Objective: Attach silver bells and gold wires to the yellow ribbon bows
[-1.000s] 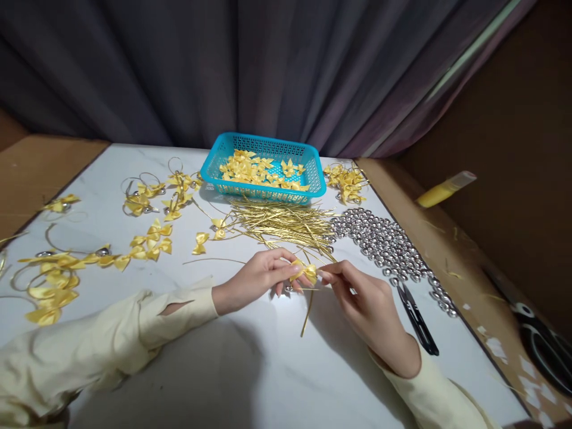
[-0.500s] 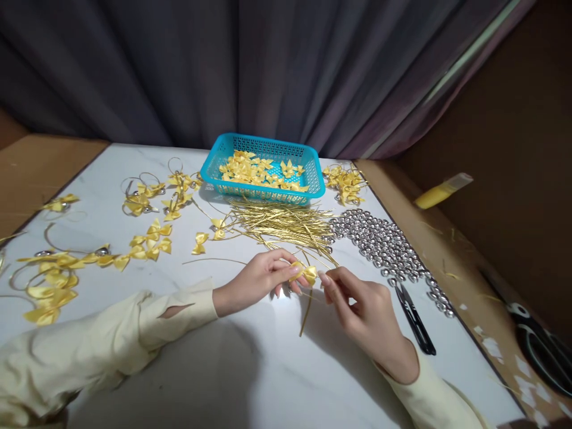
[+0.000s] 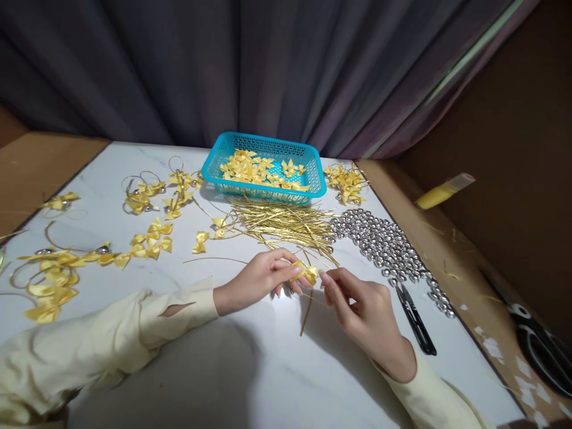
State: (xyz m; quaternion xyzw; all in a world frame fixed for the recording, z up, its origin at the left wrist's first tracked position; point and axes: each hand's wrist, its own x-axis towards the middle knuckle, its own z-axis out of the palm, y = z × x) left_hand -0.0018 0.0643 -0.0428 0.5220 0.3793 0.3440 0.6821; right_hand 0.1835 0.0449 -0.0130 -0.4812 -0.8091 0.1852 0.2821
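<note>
— Two hands meet over the white bench [image 3: 250, 369]. What have they got?

— The left hand [image 3: 257, 280] has its fingers [image 3: 292, 269] pressed together on a small yellow ribbon bow [image 3: 307, 274], pinching it from the left. The right hand [image 3: 364, 307] comes in from the other side; its fingers [image 3: 325, 280] are drawn together at the bow's right edge, touching or just short of it, and I cannot tell whether they grip anything.

— Anything hanging from the bow?

— A gold cord [image 3: 307, 313] runs down from just below the left fingertips and lies on the bench between the two wrists.

— What lies beyond the fingers?

— Just past them, a loose heap of gold cords [image 3: 286, 223]. Farther off, behind that heap, stands a blue basket [image 3: 263, 192] with more yellow bows inside.

— And to the right of the right-hand fingers?

— A spread of silver bells [image 3: 384, 244], near the knuckles. Black snips [image 3: 415, 322] lie just beside the back of the right hand, at the near end of the bells. A yellow tube [image 3: 442, 192] sits well apart, off the bench on the brown surface.

— To the left of the left hand?

— Finished bows with loops and bells [image 3: 147, 196] are scattered across the bench, some near the forearm's cream sleeve [image 3: 111, 345], others at the far left edge.
</note>
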